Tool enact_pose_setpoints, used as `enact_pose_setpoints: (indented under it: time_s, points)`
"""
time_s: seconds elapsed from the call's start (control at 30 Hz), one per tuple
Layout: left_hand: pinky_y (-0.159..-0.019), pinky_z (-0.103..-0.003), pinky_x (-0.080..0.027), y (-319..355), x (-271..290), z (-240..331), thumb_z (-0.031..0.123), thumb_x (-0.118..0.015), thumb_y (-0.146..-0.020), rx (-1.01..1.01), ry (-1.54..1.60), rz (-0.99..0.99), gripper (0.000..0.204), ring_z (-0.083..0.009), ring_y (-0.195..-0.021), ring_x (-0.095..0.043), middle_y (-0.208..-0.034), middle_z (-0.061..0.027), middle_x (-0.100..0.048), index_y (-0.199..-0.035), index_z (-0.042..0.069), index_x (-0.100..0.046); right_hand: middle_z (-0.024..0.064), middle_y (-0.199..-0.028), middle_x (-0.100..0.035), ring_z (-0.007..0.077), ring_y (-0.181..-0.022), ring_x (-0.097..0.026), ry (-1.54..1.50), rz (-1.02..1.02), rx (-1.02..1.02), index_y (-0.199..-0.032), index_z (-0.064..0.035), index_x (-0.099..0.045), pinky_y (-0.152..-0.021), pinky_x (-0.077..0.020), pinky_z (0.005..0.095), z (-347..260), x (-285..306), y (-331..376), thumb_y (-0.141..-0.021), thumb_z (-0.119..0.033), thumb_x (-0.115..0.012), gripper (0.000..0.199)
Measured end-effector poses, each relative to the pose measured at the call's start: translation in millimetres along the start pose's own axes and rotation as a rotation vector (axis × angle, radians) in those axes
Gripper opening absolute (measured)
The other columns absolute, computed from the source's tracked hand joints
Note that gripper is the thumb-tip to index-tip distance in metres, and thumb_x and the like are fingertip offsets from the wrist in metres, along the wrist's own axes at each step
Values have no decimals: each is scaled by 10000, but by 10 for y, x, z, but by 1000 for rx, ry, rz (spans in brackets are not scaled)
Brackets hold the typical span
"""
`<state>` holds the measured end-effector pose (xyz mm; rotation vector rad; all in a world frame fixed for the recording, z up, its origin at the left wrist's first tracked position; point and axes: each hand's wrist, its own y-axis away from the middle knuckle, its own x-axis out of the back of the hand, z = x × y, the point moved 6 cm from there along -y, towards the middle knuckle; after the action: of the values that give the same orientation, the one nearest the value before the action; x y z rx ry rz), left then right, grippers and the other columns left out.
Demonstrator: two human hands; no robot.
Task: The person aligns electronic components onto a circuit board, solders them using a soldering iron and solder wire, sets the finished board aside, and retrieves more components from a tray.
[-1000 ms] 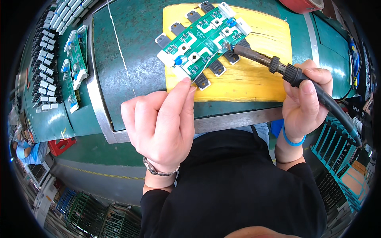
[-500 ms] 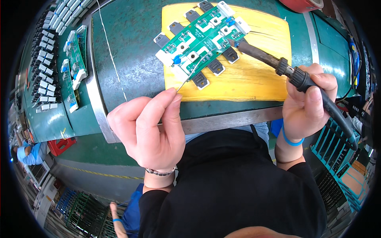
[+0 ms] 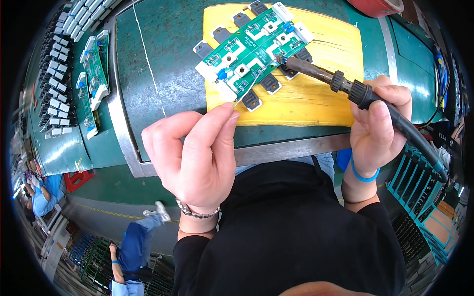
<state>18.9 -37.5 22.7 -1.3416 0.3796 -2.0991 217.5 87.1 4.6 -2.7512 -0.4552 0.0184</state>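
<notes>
A green circuit board [image 3: 261, 44] lies at a slant on a yellow pad [image 3: 328, 93], with black flat transistors [image 3: 270, 84] sticking out along both long sides. My right hand [image 3: 379, 126] is closed round the black handle of a soldering iron [image 3: 390, 113]. The iron's tip meets the board's right-hand edge, near the base of a transistor. Between thumb and forefinger, my left hand [image 3: 195, 153] pinches a thin solder wire [image 3: 251, 87]. Its free length passes over the board's lower part toward the iron's tip; whether the two touch is too small to tell.
More boards [image 3: 94, 69] stand on the green bench at left, beside rows of black and white parts [image 3: 57, 89]. A pale strand [image 3: 148, 59] runs across the bench toward my left hand. A red container [image 3: 377, 6] sits at the far right. Another person [image 3: 133, 246] is behind at lower left.
The iron's tip has moved left and down along the board's edge. My left hand has moved slightly right and up, bringing the solder wire nearer. A person at lower left has come further into view.
</notes>
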Motion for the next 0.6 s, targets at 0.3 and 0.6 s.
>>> enact_pose_setpoints:
  time_s: [0.3,0.6]
  points:
    - [-668,-269,-443,61,29,-40,-58,-682,-841,6,67,37,163,-160,-797,-548,-914,-89,-572,-994,-8,-709,63,-814,-459,81,-607,-373,-21,-1,-2,-1095,-1,-524,-559,-313,213,9,1,1,-931,-138,-562,217]
    - [-699,-245,-435,161,203,-118,-70,-616,-895,5,29,117,142,-158,-854,-533,-984,-87,-527,-1019,-36,-675,77,-822,-480,97,-643,-408,-201,49,81,-1102,-9,-540,-595,-329,231,-56,55,-17,-924,-142,-579,226]
